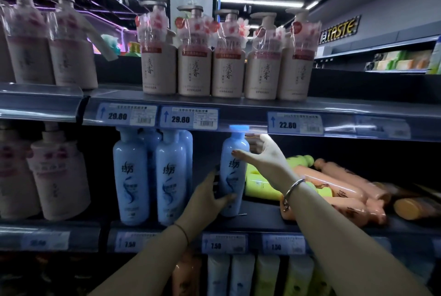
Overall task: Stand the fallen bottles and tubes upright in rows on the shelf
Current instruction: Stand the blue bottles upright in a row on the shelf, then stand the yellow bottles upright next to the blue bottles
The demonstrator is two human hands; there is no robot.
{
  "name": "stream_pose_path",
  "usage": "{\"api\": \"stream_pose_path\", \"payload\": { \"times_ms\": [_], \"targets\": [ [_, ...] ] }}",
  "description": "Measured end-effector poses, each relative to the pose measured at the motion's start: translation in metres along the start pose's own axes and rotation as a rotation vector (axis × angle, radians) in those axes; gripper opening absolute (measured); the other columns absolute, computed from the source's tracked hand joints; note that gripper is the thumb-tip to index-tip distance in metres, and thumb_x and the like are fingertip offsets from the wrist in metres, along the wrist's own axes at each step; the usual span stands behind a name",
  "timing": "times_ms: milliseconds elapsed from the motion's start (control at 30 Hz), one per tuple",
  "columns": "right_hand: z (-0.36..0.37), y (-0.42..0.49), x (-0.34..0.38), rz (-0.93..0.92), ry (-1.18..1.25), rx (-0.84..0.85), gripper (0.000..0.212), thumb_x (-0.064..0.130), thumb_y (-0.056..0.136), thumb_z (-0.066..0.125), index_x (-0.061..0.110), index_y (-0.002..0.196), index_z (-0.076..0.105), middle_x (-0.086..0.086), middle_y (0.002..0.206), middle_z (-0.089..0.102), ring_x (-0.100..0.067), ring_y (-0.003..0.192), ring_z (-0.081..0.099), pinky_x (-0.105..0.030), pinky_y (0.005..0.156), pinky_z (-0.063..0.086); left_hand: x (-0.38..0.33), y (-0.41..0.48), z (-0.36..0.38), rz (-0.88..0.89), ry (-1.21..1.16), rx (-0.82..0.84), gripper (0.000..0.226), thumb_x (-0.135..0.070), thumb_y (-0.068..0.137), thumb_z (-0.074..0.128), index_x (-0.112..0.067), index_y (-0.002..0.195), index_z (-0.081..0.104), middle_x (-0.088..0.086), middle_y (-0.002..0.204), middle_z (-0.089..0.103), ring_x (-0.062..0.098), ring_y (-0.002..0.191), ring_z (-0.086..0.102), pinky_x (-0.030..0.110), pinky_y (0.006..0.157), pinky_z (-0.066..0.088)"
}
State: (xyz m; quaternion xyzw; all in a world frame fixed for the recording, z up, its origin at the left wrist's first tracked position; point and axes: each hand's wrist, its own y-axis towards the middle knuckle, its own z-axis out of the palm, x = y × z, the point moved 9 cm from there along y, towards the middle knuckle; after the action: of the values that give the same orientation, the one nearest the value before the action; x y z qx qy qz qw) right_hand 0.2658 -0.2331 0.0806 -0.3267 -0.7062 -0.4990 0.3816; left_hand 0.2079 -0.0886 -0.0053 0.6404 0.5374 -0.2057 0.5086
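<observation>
I have the blue bottle [232, 171] upright on the middle shelf [257, 223], right of its two standing mates. My left hand [210, 196] clamps its base; my right hand [261, 159] wraps its shoulder at two o'clock. It looks glossy, stiff plastic and probably full — likely slippery, so grip low. At three o'clock lies the fallen pile [334, 188] — green and orange bottles.

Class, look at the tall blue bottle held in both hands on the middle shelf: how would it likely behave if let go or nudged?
The blue bottle is tall and narrow, so it probably tips easily. Its glossy plastic looks slippery, which may be why the left hand steadies it low and the right hand high. On its side it would likely roll, being round like the fallen peach bottles.
</observation>
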Motion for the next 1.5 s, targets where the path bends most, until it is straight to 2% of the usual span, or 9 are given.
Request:
{"api": "stream_pose_path", "payload": {
  "times_ms": [200, 367, 500, 767, 967, 1133, 1300, 1400, 1500],
  "targets": [
    [-0.004, -0.003, -0.01, -0.022, 0.001, 0.058, 0.035, 0.029, 0.077, 0.078, 0.029, 0.108, 0.063, 0.002, 0.113, 0.069, -0.013, 0.106, 0.066, -0.029, 0.093, 0.052, 0.011, 0.005, -0.011, -0.099, 0.066, -0.134, 0.074, -0.023, 0.079, 0.075, -0.014, 0.14, 0.034, 0.004, 0.133, 0.057, 0.019, 0.122, 0.054, 0.039, 0.105, 0.044],
    [-0.038, -0.016, -0.025, -0.003, -0.08, 0.016, 0.014, 0.014, 0.085, 0.071, 0.022, 0.096, 0.069, -0.002, 0.099, 0.073, -0.014, 0.092, 0.067, -0.035, 0.089, 0.055, 0.012, 0.01, -0.013, -0.147, 0.147, -0.2, 0.059, -0.023, 0.084, 0.069, -0.005, 0.131, 0.037, 0.012, 0.134, 0.055, 0.026, 0.123, 0.052, 0.036, 0.102, 0.044],
    [-0.059, -0.028, -0.037, 0.039, -0.065, 0.031, 0.011, 0.014, 0.087, 0.069, 0.02, 0.096, 0.071, -0.005, 0.095, 0.075, -0.019, 0.091, 0.069, -0.044, 0.09, 0.056, 0.017, 0.014, -0.013, -0.193, 0.148, -0.217, 0.051, -0.021, 0.087, 0.065, -0.003, 0.126, 0.038, 0.012, 0.132, 0.055, 0.025, 0.12, 0.054, 0.034, 0.099, 0.045],
    [-0.091, -0.039, -0.04, 0.046, -0.067, 0.025, 0.01, 0.016, 0.088, 0.067, 0.021, 0.095, 0.072, 0.0, 0.091, 0.076, -0.022, 0.088, 0.071, -0.038, 0.085, 0.057, 0.02, 0.015, -0.017, -0.232, 0.17, -0.268, 0.04, -0.018, 0.091, 0.06, -0.003, 0.123, 0.04, 0.011, 0.131, 0.055, 0.025, 0.119, 0.053, 0.023, 0.091, 0.038],
    [-0.1, -0.043, -0.04, 0.045, -0.063, 0.048, 0.011, 0.017, 0.088, 0.066, 0.021, 0.097, 0.072, -0.001, 0.094, 0.075, -0.018, 0.092, 0.071, -0.037, 0.086, 0.057, 0.023, 0.013, -0.019, -0.262, 0.153, -0.298, 0.029, -0.019, 0.091, 0.061, -0.005, 0.108, 0.043, 0.01, 0.124, 0.059, 0.024, 0.115, 0.056, 0.028, 0.093, 0.044],
    [-0.105, -0.047, -0.041, 0.054, -0.069, 0.052, 0.012, 0.017, 0.088, 0.065, 0.022, 0.096, 0.072, -0.005, 0.095, 0.076, -0.02, 0.093, 0.072, -0.041, 0.088, 0.057, 0.015, 0.006, -0.018, -0.306, 0.169, -0.296, 0.063, -0.026, 0.09, 0.062, -0.003, 0.14, 0.03, 0.013, 0.144, 0.045, 0.026, 0.133, 0.043, 0.031, 0.107, 0.035],
    [-0.122, -0.056, -0.039, 0.047, -0.089, 0.037, 0.011, 0.015, 0.089, 0.066, 0.021, 0.095, 0.073, -0.006, 0.096, 0.075, -0.023, 0.093, 0.071, -0.04, 0.088, 0.057, -0.021, -0.023, -0.011, -0.158, 0.178, -0.325, 0.081, -0.02, 0.087, 0.066, -0.019, 0.151, 0.016, -0.001, 0.148, 0.038, 0.013, 0.136, 0.036, 0.015, 0.099, 0.026],
    [-0.139, -0.067, -0.041, 0.035, -0.144, 0.027, 0.011, 0.02, 0.087, 0.067, 0.022, 0.096, 0.073, -0.004, 0.094, 0.076, -0.021, 0.091, 0.072, -0.042, 0.089, 0.056, -0.047, -0.034, 0.001, 0.063, 0.242, -0.36, 0.069, -0.016, 0.086, 0.066, -0.021, 0.145, 0.031, -0.012, 0.141, 0.035, -0.002, 0.131, 0.029, 0.005, 0.104, 0.018],
    [-0.164, -0.082, -0.04, 0.041, -0.172, -0.027, 0.015, 0.035, 0.081, 0.07, 0.027, 0.094, 0.073, 0.0, 0.092, 0.076, -0.018, 0.085, 0.073, -0.04, 0.087, 0.056, -0.066, -0.024, 0.03, 0.214, 0.29, -0.25, 0.045, -0.016, 0.087, 0.064, -0.02, 0.13, 0.05, -0.01, 0.128, 0.047, -0.002, 0.12, 0.041, -0.001, 0.099, 0.023]
  ]
}}
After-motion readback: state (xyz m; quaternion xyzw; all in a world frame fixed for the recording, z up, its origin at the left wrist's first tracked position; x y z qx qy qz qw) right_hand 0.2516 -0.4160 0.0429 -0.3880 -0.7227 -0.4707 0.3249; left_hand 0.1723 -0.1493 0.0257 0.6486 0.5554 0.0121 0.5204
